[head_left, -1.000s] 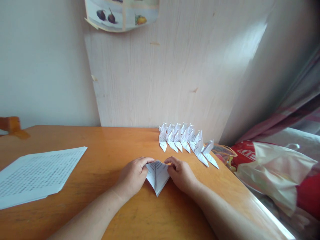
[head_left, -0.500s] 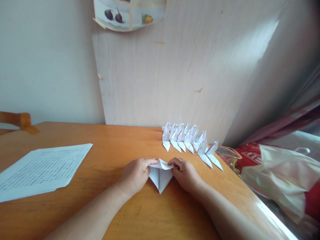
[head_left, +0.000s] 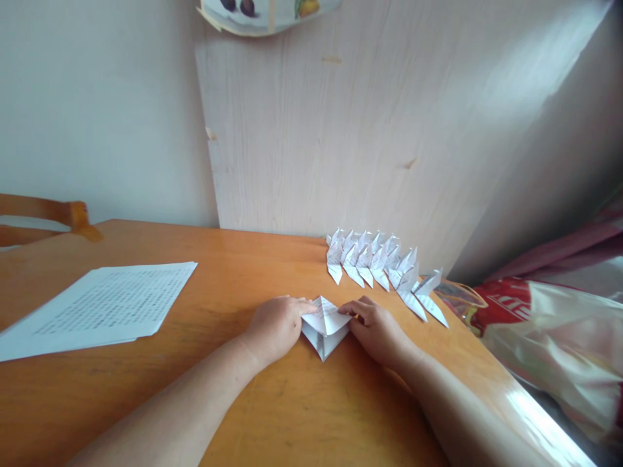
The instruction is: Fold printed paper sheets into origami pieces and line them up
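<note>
A small folded piece of printed paper (head_left: 324,325) lies on the orange wooden table (head_left: 243,402), its lower tip pointing toward me and a flap folded down over its top. My left hand (head_left: 275,324) pinches its left corner with curled fingers. My right hand (head_left: 377,327) pinches the right corner the same way. Both hands rest on the tabletop.
Several finished folded paper pieces (head_left: 379,263) stand in a row behind my hands, by a pale wooden board (head_left: 341,130). A stack of printed sheets (head_left: 97,308) lies at the left. A chair back (head_left: 43,217) shows far left. Plastic bags (head_left: 545,337) sit beyond the table's right edge.
The top flap of the paper has been folded down toward me, making the piece shorter. The view has tilted down and shifted a little.
</note>
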A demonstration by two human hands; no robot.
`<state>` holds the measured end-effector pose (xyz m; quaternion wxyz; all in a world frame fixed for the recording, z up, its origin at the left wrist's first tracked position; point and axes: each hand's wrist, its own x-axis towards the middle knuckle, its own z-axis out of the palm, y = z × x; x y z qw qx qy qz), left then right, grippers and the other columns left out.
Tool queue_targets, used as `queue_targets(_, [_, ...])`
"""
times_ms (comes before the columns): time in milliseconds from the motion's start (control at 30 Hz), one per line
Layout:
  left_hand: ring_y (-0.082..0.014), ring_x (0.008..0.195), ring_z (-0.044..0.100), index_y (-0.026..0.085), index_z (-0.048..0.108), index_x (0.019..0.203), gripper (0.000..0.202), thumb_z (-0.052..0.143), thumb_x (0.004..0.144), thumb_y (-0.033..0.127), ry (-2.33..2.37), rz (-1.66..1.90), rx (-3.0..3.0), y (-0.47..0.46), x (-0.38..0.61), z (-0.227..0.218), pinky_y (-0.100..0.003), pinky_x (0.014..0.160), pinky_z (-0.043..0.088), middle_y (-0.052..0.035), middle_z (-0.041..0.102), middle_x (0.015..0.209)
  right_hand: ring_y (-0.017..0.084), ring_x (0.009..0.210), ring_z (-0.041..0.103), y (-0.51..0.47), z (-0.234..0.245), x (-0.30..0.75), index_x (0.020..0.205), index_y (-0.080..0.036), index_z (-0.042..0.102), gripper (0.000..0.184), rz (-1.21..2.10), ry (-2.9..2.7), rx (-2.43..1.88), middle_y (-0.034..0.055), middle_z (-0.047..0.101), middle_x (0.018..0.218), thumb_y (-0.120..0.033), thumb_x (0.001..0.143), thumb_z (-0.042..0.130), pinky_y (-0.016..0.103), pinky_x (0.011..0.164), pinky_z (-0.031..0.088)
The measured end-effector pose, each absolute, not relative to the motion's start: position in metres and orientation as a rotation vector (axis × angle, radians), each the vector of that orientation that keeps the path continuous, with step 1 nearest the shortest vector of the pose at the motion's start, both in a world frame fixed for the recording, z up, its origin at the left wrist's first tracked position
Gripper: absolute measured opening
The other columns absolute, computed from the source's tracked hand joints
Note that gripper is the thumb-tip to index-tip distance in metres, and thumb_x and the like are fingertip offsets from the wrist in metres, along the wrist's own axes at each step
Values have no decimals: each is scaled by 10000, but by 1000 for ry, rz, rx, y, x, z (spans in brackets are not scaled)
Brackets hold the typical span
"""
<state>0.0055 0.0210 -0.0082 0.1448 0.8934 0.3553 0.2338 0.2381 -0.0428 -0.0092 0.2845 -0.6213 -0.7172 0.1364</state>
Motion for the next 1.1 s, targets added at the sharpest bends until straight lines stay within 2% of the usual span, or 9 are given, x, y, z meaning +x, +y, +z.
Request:
queue_targets(233, [-243,1150,653,331,722,1158,553,431,793,34,957,646,2599,21,5,-9,-471,1104,387,-14,702,1231,187,885,637,-44,-8,241,1020,-205,735,368,334,-1977,-1630,71,648,998,-28,794,504,292,829,469])
queue_targets(467, [-209,1196,624,306,689,1190,549,413,808,24,936,521,2711,19,3,-7,-492,1129,349,-21,679,1280,198,894,648,-46,-8,242,1041,-199,734,364,326,-2006,-1613,80,656,1010,-50,799,506,311,832,490])
queue_targets(600, [-221,1171,638,282,689,1176,514,410,823,33,934,495,2740,18,3,-7,-526,1129,334,-33,694,1254,202,876,648,-48,-7,242,1065,-222,736,383,276,-1956,-1641,69,663,1026,-65,797,511,316,771,499])
queue_targets(700, [-223,1155,647,271,685,1181,509,415,823,29,938,490,2742,18,3,-6,-528,1133,323,-39,698,1247,203,878,656,-50,-4,240,1034,-223,741,325,212,-1871,-1606,61,681,1005,-103,829,520,319,751,504])
queue_targets(833, [-221,1129,658,275,689,1168,503,421,824,25,935,497,2733,18,3,-5,-527,1136,309,-30,711,1221,209,978,670,-54,1,232,1067,-225,735,251,239,-1898,-1437,65,709,1071,-231,926,527,328,844,525])
queue_targets(933, [-223,1113,664,279,695,1147,484,425,830,31,919,501,2731,17,3,-5,-538,1127,311,-25,720,1202,222,1098,657,-57,2,225,1164,-226,712,295,291,-2002,-1362,78,701,1196,-313,966,511,351,951,518])
queue_targets(1100, [-229,1112,660,278,695,1143,420,444,863,90,898,512,2727,17,3,-6,-537,1117,317,-33,721,1197,242,1296,546,-59,0,220,1317,-188,638,406,282,-2215,-1352,109,629,1347,-361,989,475,393,1105,428])
